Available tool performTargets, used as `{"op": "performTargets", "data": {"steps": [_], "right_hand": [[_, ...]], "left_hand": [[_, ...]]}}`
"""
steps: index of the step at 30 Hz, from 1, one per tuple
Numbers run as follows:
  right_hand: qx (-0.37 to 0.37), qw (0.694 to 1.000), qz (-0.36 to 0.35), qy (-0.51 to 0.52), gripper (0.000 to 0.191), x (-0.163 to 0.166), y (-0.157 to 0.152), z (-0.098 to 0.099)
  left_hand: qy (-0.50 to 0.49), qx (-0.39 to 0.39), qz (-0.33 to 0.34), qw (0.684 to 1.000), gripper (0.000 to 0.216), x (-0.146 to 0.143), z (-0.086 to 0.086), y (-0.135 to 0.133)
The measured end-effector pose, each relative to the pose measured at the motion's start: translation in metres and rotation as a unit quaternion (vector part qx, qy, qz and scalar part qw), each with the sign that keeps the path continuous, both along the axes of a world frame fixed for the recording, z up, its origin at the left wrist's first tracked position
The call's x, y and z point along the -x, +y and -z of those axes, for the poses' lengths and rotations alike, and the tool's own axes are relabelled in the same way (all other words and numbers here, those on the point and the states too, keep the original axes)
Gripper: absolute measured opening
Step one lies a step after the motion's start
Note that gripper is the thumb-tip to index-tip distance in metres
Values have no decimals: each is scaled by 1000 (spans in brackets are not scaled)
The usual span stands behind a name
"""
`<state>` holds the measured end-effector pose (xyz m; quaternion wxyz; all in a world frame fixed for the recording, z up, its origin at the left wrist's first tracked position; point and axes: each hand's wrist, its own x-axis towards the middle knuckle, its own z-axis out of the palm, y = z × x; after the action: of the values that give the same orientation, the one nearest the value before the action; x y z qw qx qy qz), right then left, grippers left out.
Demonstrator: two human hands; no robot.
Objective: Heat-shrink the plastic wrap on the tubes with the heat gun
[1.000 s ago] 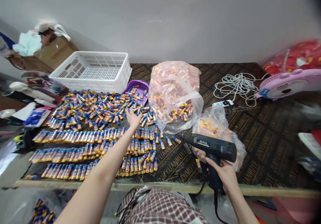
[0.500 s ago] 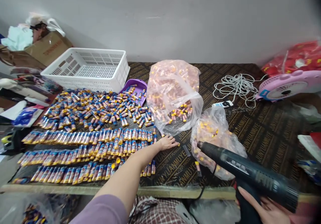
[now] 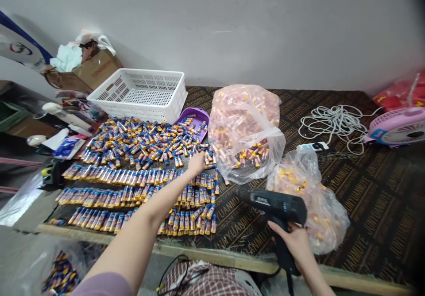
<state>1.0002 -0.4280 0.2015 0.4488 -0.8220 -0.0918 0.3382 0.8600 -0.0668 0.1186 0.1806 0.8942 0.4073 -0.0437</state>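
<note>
My left hand [image 3: 196,163] reaches out over the table and rests on the small blue-and-orange tubes at the right end of the top row [image 3: 133,177], beside the loose pile of tubes [image 3: 139,141]. Its fingers curl down among the tubes; what they grip is hidden. My right hand [image 3: 294,240] is wrapped round the handle of a black heat gun [image 3: 272,202], whose nozzle points left toward the lower rows of tubes [image 3: 186,212]. Three rows of tubes lie lined up near the table's front edge.
A white plastic basket [image 3: 139,93] and a purple scoop [image 3: 195,117] stand behind the pile. Two clear bags of tubes [image 3: 245,123] [image 3: 312,198] lie to the right. A white coiled cable [image 3: 332,121], a pink fan [image 3: 396,130] and a cardboard box [image 3: 93,68] are further off.
My left hand moved from the right end of the rows back up to the top row by the pile. The heat gun swung from low right up to level, pointing left.
</note>
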Motion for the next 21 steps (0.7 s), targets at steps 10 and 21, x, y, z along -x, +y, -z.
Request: {"op": "performTargets", "data": {"steps": [10,21], "right_hand": [[-68,977,-169,-107,44,12,91,12],[-31,979,-196,-56,44,6,69,9]], "left_hand": [[21,-51,-72,996,49,50,-21,54],[-66,23,-154,986,28,85,-33,34]]}}
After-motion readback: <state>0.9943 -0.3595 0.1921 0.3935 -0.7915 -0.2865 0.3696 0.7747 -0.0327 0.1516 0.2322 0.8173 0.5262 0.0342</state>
